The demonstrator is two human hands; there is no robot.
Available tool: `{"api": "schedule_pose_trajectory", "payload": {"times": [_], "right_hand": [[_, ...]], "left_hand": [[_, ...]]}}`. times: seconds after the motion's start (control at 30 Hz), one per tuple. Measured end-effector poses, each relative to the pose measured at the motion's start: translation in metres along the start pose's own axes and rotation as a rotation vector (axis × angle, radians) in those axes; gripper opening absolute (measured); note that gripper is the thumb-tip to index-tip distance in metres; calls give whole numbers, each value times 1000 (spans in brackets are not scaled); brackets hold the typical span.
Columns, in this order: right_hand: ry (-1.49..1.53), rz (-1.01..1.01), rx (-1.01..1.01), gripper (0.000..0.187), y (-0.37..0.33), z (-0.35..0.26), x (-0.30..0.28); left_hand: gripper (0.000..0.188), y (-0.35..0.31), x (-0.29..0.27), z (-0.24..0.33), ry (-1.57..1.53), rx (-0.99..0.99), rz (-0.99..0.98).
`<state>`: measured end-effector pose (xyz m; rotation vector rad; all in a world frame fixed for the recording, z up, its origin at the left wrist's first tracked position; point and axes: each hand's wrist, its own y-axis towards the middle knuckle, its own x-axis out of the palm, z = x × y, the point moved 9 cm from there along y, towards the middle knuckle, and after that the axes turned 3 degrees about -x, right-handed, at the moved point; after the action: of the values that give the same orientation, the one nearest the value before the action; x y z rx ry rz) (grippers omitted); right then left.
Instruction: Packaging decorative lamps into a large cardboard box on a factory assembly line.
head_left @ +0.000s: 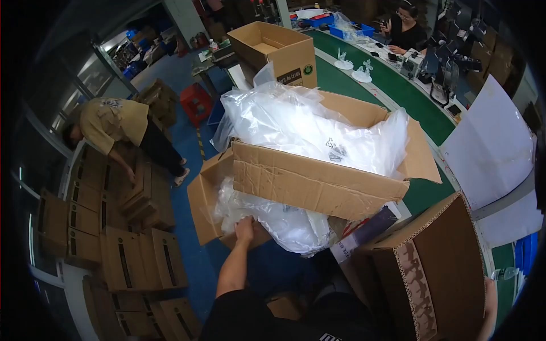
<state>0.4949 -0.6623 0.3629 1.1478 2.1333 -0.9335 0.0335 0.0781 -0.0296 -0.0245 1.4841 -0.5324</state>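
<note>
My left hand (244, 230) is closed on the edge of a clear plastic bag (290, 224), one of a crumpled heap in a lower open cardboard box (203, 199). On the far right, a large brown cardboard box (438, 267) stands tilted against my right side. My right hand (489, 298) lies along its outer side and holds it; most of the fingers are hidden. Ahead of me, an open cardboard box (318, 184) is heaped with clear plastic bags (284, 116), some spilling over its rim.
A green conveyor belt (424, 196) curves along the right, with clear figurines (362, 73) beside it. Behind it sits a person (406, 31). Another person (116, 125) bends over stacked cartons (125, 258) at left. A red stool (195, 102) and another open carton (278, 54) stand farther off.
</note>
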Motion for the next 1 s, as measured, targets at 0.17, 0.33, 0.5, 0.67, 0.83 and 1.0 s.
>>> {"api": "schedule_pose_trajectory", "payload": {"times": [0.17, 0.33, 0.5, 0.67, 0.83, 1.0], "right_hand": [[12, 89, 5, 25, -10, 31, 0], [-40, -16, -67, 42, -1, 60, -6], [-88, -57, 133, 30, -16, -17, 2], [-155, 96, -112, 27, -2, 50, -15], [-112, -100, 9, 26, -9, -9, 2], [-287, 8, -65, 26, -11, 21, -12]], "left_hand": [[29, -1, -8, -14, -398, 59, -46], [42, 20, -68, -67, -86, -206, 422], [46, 16, -131, -46, 88, -223, 564], [42, 52, -92, -115, -135, -292, 161], [37, 34, -147, -79, -230, -255, 398], [15, -56, -349, -19, -406, 272, 1074]]}}
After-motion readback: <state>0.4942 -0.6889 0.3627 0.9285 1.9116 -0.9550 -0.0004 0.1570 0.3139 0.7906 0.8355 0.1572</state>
